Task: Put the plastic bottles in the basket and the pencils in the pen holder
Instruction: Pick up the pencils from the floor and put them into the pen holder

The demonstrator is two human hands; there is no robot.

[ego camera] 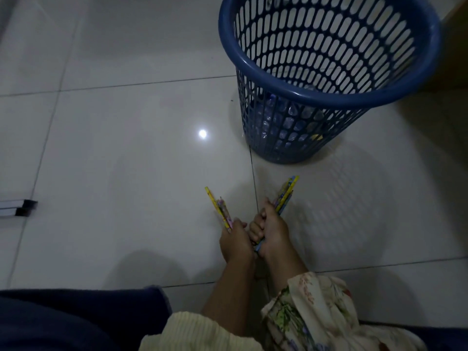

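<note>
1. The left hand (234, 240) is curled into a fist, knuckles up, forearm reaching forward from a pale ribbed cuff (200, 330) low in the view. It is closed around a small bunch of thin yellow and patterned wooden pencils (219, 210), which stick out beyond the thumb side of the fist and lean away to the left.

2. The right hand (269, 230) is also fisted, pressed against the left one so the knuckles touch. Its forearm comes out of a loose cream sleeve with a floral print (311, 307). This fist grips a second bunch of yellow and blue pencils (287, 193); their long ends fan up and to the right of the grip, and short ends show below the heel of the hand.

3. Both fists hang low over the glossy pale grey tiled floor (121, 153); whether the pencil ends touch it cannot be told.

4. Beyond the right-hand bunch, well apart from the grip, stands a round blue plastic basket with slotted walls (255, 59). Through the slots, clear crumpled plastic bottles (286, 120) lie at its bottom, with something yellow among them.

5. The pencils carry printed patterns, but the dim, soft view leaves no writing readable, and no brand shows on the basket.

6. Far left of the hands, a dark-edged flat object (19, 207) lies on the floor.
</note>
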